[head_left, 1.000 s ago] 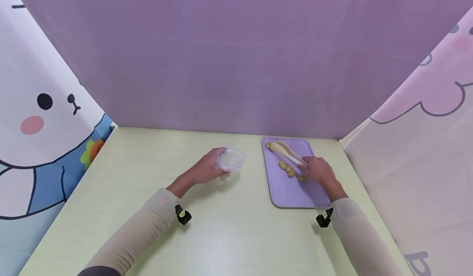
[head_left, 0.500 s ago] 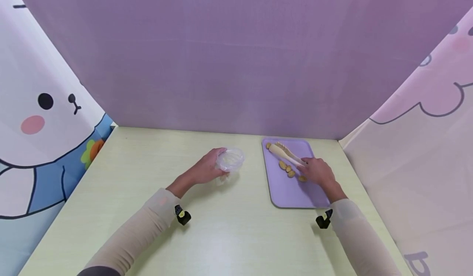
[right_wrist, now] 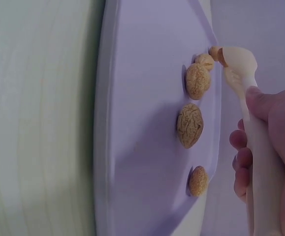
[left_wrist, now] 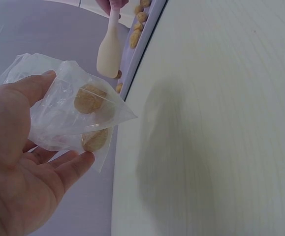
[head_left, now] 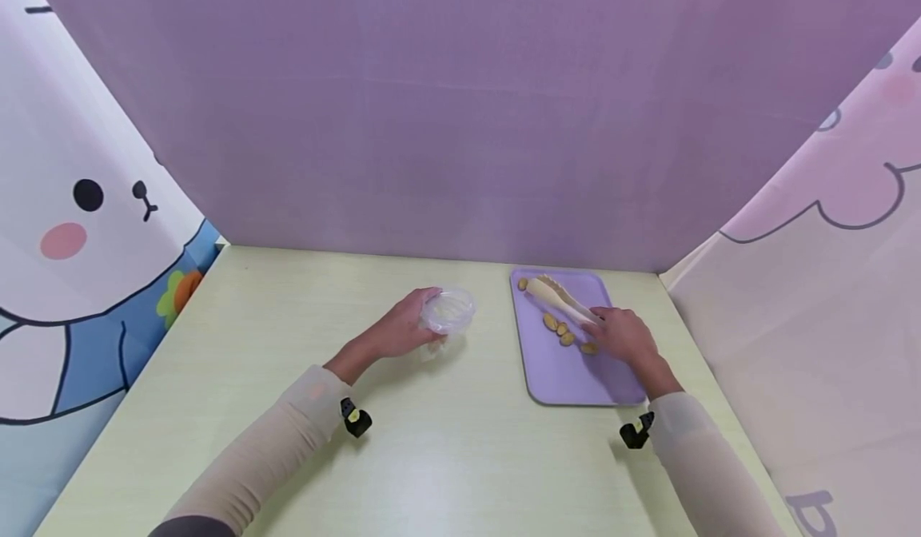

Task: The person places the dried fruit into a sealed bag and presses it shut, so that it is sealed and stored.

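At centre, our left hand holds the bag; at right, our right hand grips the tongs. We could drop a nut — from squeezing loosely.

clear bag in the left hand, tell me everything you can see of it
The clear bag is thin, shiny, crinkled film that looks like plastic. Its mouth is open, roundish and facing up in the head view, and a lower corner comes to a point. Two brown nut-like pieces show through it. The left hand grips it from one side, over the table, apart from the purple tray.
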Action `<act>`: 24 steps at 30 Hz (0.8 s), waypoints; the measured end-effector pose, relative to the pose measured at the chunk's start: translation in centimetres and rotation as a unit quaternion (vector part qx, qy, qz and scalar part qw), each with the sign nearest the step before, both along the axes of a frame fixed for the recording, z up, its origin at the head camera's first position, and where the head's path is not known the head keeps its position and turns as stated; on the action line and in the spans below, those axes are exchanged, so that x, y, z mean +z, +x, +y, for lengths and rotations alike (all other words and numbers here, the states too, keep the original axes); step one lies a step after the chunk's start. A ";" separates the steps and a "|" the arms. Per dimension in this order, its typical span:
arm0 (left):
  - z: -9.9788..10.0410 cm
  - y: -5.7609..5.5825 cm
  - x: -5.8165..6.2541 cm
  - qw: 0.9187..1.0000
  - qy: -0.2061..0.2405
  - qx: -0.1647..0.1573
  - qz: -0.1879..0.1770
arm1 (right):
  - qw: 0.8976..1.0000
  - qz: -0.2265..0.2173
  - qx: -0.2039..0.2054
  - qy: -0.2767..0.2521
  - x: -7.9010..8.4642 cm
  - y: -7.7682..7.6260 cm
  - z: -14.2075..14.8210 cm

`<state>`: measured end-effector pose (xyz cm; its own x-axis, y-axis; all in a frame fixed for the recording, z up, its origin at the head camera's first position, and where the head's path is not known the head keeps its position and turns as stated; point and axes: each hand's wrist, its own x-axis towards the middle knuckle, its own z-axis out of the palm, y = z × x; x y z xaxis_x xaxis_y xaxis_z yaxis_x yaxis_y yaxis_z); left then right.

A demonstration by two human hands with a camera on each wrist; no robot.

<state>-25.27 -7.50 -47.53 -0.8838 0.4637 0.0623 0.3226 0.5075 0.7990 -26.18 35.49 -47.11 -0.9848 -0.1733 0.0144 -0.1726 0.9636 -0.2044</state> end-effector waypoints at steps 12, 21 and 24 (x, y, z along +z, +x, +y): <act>0.1 -0.1 -0.2 1.000 0.004 0.002 0.006 | 1.000 0.021 0.012 -0.018 0.8 1.2 -0.6; 0.2 -0.2 -0.2 1.000 -0.003 0.000 0.002 | 0.998 0.038 0.046 -0.022 1.7 1.6 -1.7; 0.2 -0.2 -0.2 1.000 -0.004 0.001 0.000 | 0.997 0.046 0.058 -0.025 2.2 1.8 -2.2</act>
<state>-25.46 -7.28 -47.70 -0.8849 0.4622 0.0578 0.3207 0.5145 0.7953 -24.34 33.34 -44.88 -0.9523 -0.2822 0.1159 -0.3021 0.9250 -0.2306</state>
